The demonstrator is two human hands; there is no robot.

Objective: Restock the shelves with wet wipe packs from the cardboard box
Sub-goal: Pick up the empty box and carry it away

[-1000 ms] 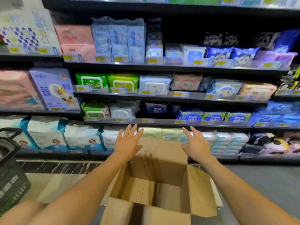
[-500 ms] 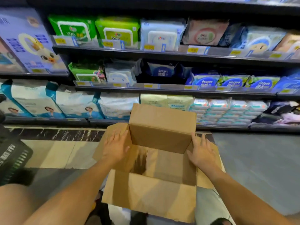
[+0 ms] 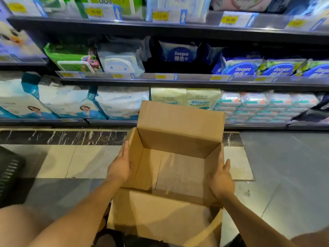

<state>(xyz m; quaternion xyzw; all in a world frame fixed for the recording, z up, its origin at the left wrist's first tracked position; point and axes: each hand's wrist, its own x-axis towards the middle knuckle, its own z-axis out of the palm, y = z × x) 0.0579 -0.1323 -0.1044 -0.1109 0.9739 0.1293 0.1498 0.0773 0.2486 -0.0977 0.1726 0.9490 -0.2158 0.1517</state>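
The cardboard box [image 3: 178,141] sits open close in front of the person, flaps spread. The left hand [image 3: 120,169] grips its left wall and the right hand [image 3: 221,180] its right wall, fingers flat outside and thumbs at the rim, and only the bare brown bottom shows inside. Beyond it, across the tiled floor [image 3: 92,161], the shelves [image 3: 178,82] hold wet wipe packs [image 3: 240,68] in rows behind yellow price tags [image 3: 160,16], with small packs [image 3: 258,104] stacked on the lowest shelf.
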